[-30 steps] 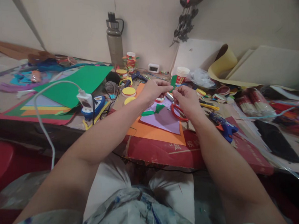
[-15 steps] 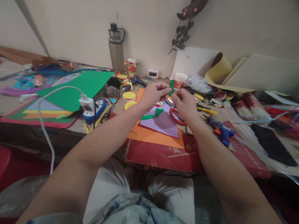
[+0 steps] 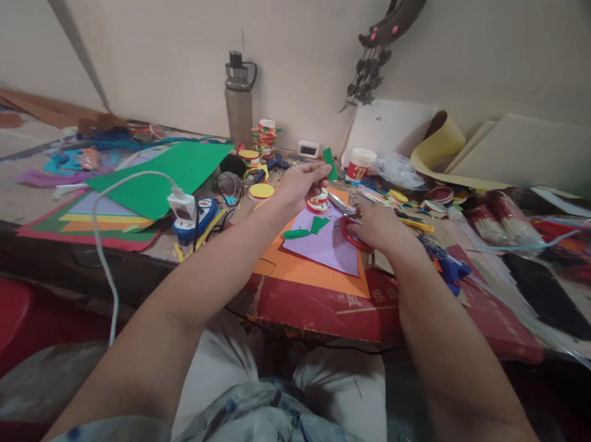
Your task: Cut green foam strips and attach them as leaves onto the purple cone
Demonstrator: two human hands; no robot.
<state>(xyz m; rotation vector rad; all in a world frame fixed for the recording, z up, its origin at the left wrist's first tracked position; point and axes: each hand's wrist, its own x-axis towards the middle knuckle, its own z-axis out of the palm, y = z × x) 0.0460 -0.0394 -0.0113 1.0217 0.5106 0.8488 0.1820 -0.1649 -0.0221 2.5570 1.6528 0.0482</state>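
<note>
My left hand (image 3: 300, 182) pinches a small green paper piece (image 3: 329, 163) and holds it up above the table. My right hand (image 3: 382, 227) rests lower on the red-handled scissors (image 3: 350, 227), its fingers closed around the handles. The scissors' blades point up and left toward the left hand. Under both hands lie a purple paper sheet (image 3: 329, 244) on an orange sheet (image 3: 298, 267). Two green paper scraps (image 3: 306, 230) lie on the purple sheet.
A red box (image 3: 351, 305) lies under the papers at the table's front edge. A blue glue gun (image 3: 446, 265) sits right of my right hand. Green and coloured sheets (image 3: 157, 173), a white charger with cable (image 3: 183, 208), a bottle (image 3: 239, 104) and a paper cup (image 3: 359, 165) stand around.
My right hand let go of the green piece and dropped onto the scissors. My left hand keeps the green piece, raised slightly. The camera view shifted a little.
</note>
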